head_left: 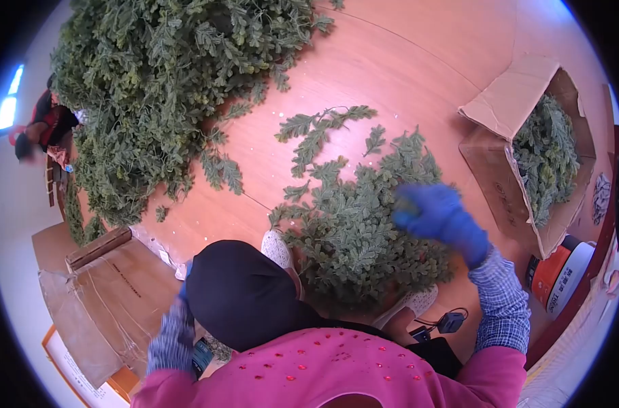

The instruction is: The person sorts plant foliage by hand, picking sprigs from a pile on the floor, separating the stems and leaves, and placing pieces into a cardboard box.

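My right hand (437, 216), in a blue glove, is over the right side of a small pile of green artificial leaf sprigs (350, 231) on the floor between my feet. Motion smears its fingers, so whether it grips a sprig does not show. Only a sliver of my left hand (185, 285), also gloved in blue, shows at the left edge of a black head covering (245, 296), which hides its fingers. Several loose sprigs (316, 136) lie just beyond the small pile.
A large heap of sprigs (160, 95) rises at upper left. On the right stands an open cardboard box (500, 183) holding sprigs, with an orange-and-white tub (561, 275) below it. Flattened cardboard (119, 292) is at left. Another person (47, 126) bends at far left.
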Demonstrator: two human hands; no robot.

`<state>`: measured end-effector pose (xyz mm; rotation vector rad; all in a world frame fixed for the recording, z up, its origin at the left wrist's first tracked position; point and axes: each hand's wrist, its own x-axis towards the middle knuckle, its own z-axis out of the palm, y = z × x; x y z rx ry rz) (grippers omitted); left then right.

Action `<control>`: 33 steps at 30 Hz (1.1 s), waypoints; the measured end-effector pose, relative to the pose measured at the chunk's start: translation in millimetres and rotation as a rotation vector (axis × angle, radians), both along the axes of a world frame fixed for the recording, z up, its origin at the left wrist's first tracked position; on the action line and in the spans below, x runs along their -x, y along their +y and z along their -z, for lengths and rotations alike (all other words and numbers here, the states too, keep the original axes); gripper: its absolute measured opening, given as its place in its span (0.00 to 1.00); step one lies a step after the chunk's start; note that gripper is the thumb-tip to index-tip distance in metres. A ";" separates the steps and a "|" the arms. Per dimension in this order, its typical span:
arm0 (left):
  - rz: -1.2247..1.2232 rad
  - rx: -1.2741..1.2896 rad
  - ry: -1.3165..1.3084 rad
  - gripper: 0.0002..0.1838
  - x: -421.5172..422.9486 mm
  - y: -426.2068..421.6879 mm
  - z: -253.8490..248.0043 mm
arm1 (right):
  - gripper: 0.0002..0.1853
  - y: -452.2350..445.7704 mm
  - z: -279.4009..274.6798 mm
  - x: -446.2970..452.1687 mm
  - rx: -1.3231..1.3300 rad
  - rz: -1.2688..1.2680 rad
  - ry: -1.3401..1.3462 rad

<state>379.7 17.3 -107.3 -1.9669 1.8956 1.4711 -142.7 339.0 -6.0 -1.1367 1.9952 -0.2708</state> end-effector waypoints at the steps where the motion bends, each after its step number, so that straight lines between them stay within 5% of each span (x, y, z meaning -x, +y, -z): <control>1: -0.209 -0.011 0.334 0.16 53.0 -8.2 11.5 | 0.32 2.4 14.5 -16.8 -0.034 -0.145 0.019; 2: 0.450 -0.017 0.191 0.12 181.5 -10.6 -45.0 | 0.37 4.7 24.3 -29.3 -0.069 -0.286 0.043; 3: 0.681 0.218 0.356 0.13 254.4 -4.4 -54.7 | 0.37 4.0 21.5 -33.0 -0.070 -0.282 0.052; 5: 0.823 0.297 0.667 0.17 352.4 -7.3 -24.7 | 0.38 3.8 13.6 -39.3 0.010 -0.216 0.022; 9: 1.275 0.657 0.473 0.21 470.4 -10.0 26.7 | 0.33 -6.7 -12.3 -29.6 -0.076 -0.160 0.123; 11: 1.802 0.753 -0.028 0.20 490.3 -10.2 38.8 | 0.27 -3.9 -9.6 -27.5 0.151 -0.106 0.247; 14: 1.632 0.626 0.067 0.17 476.0 -18.3 41.5 | 0.22 6.3 23.7 -30.0 0.365 -0.003 0.261; 16: 1.041 -0.308 0.414 0.15 449.8 -26.1 17.9 | 0.22 -5.9 39.0 -18.9 0.458 0.114 0.255; 19: 0.951 -0.300 0.571 0.18 423.5 -18.6 -37.0 | 0.25 -41.4 29.4 11.3 0.749 0.301 0.294; 21: 0.561 -0.782 0.889 0.19 409.1 -10.2 -64.5 | 0.26 -67.0 31.3 29.4 0.873 0.288 0.215; 23: 0.548 -0.827 0.933 0.19 404.3 -4.5 -81.3 | 0.27 -83.8 26.6 34.4 0.988 0.265 0.149; 25: 0.535 -0.864 0.983 0.19 405.1 -0.7 -99.4 | 0.28 -102.8 21.8 34.3 0.821 0.308 -0.301; 26: 0.457 -0.870 0.930 0.21 405.8 4.1 -108.6 | 0.24 -113.6 38.8 30.7 0.961 0.349 -0.469; 29: 0.425 -0.888 0.904 0.21 405.6 -3.2 -100.1 | 0.17 -123.7 13.3 32.0 0.638 0.495 -0.696; 33: 0.477 -0.680 0.967 0.16 401.9 5.2 -94.2 | 0.12 -123.3 21.9 38.6 0.835 0.513 -0.767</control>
